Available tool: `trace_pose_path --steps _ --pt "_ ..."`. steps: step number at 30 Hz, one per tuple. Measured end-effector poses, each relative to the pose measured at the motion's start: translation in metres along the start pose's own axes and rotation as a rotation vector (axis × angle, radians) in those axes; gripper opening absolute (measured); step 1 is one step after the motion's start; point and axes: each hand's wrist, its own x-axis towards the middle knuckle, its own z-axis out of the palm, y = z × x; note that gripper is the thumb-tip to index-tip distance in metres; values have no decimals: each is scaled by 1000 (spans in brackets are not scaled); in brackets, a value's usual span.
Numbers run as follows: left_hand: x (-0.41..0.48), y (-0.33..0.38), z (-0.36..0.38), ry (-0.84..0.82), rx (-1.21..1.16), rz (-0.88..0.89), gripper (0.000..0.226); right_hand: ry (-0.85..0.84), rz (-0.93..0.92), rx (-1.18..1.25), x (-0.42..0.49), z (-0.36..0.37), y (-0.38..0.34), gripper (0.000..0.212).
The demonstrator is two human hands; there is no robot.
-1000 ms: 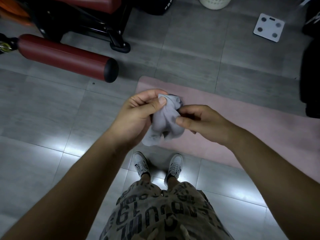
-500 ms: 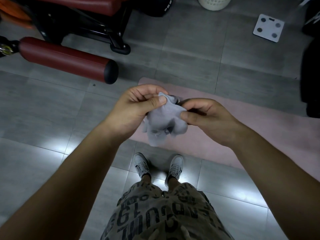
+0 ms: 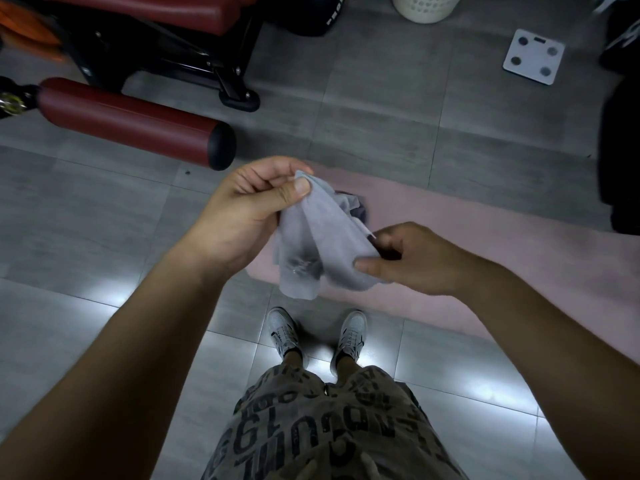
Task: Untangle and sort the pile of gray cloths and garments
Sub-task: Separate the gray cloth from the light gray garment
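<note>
Gray cloth (image 3: pixel 311 233) bunched in air over pink mat (image 3: pixel 485 244) | left hand (image 3: pixel 249 209) pinches top corner, right hand (image 3: pixel 408 258) pinches lower edge | I judge untangling underway, sorting not started, no pile visible

The khaki patterned shorts (image 3: pixel 363 441) carry large black block lettering; only the digits "19" read clearly. White letters on the black padded bag (image 3: pixel 311 19) are too small to read.
</note>
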Motion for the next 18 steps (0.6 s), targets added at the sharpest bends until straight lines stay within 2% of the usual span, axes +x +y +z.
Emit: trace_pose_path --steps 3,8,9,12,15,18 --pt "-1 4 -4 -21 -6 9 12 -23 4 -56 0 10 7 42" --pt "0 10 -12 36 -21 21 10 -61 91 -58 4 20 18 23" --pt "1 11 -16 71 9 25 9 -75 114 -104 6 21 21 22" --pt "7 10 -27 279 259 46 8 -111 232 -217 9 21 36 38" --pt "9 4 -35 463 468 67 18 -155 301 -375 9 15 52 36" --pt "6 2 -51 569 533 24 20 -210 351 -508 7 8 70 33"
